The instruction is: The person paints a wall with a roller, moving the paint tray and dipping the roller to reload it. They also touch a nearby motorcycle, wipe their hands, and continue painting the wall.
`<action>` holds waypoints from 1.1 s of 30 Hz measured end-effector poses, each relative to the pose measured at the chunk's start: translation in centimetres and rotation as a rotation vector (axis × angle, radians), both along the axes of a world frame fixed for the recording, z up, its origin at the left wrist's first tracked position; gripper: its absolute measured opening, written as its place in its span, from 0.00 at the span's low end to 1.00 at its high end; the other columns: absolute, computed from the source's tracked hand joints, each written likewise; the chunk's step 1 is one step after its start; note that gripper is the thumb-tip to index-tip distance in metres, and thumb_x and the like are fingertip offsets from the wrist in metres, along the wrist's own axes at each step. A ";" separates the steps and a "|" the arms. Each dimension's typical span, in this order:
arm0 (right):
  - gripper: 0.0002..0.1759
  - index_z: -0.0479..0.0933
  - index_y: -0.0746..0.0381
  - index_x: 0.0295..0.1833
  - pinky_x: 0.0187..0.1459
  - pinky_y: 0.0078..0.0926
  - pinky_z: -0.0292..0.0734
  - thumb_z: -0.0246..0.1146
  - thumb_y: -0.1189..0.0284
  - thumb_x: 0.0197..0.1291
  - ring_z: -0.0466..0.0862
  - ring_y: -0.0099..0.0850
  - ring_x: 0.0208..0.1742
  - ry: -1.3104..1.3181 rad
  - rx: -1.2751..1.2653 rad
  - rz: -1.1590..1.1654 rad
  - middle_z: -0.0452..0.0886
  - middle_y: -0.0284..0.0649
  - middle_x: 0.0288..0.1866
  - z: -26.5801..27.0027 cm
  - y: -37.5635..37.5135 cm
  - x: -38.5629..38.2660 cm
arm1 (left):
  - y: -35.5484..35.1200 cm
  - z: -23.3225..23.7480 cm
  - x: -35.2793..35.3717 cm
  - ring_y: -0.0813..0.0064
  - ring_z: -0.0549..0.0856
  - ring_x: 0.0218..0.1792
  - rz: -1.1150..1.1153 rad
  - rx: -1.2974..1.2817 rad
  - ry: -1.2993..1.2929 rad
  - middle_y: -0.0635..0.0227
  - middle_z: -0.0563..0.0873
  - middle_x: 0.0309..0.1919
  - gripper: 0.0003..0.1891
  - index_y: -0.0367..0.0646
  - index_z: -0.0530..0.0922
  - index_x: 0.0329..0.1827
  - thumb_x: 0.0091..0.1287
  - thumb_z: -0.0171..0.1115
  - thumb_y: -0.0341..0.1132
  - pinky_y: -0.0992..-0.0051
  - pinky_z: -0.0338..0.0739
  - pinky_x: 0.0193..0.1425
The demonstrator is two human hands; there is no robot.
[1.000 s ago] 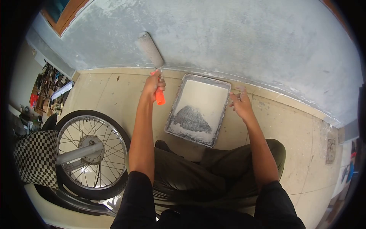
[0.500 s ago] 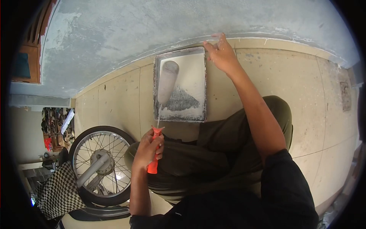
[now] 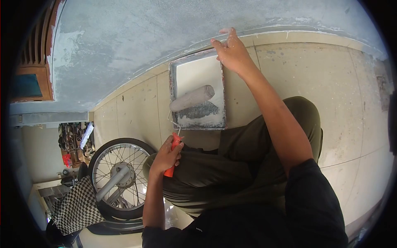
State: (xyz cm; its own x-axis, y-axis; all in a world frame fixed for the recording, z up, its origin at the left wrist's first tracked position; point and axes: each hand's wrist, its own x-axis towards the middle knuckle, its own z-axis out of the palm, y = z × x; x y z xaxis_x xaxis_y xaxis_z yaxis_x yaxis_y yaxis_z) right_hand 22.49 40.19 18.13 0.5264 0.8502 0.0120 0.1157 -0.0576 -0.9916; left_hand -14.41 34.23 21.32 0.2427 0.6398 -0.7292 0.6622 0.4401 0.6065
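Note:
My left hand (image 3: pixel 165 157) grips the orange handle of a paint roller. The roller's grey sleeve (image 3: pixel 192 98) lies crosswise in a metal paint tray (image 3: pixel 224 99) that holds white paint, just above the tray's ribbed ramp. My right hand (image 3: pixel 231 53) rests on the tray's far right corner, close to the base of the grey wall, fingers spread over the rim. I crouch on the tiled floor, and my knees in dark olive trousers sit just below the tray.
The grey plastered wall (image 3: pixel 165 29) runs across the top, meeting the beige tiled floor (image 3: pixel 351 103). A motorcycle wheel (image 3: pixel 120 177) and a checkered cloth (image 3: pixel 76 206) stand at the lower left. A wooden window frame (image 3: pixel 33 82) is at far left, with clutter below it.
The roller came off the wall and down into the tray, then turned from lengthwise to crosswise. My right hand moved to the tray's far corner. My view swung left.

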 end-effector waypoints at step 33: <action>0.31 0.64 0.70 0.67 0.50 0.42 0.79 0.62 0.60 0.69 0.86 0.47 0.43 -0.019 0.049 -0.065 0.83 0.54 0.38 -1.1 1.0 -0.3 | 11.0 -5.4 11.8 0.34 0.84 0.52 -0.700 0.478 0.579 0.31 0.84 0.47 0.27 0.27 0.72 0.58 0.80 0.47 0.50 0.51 0.77 0.57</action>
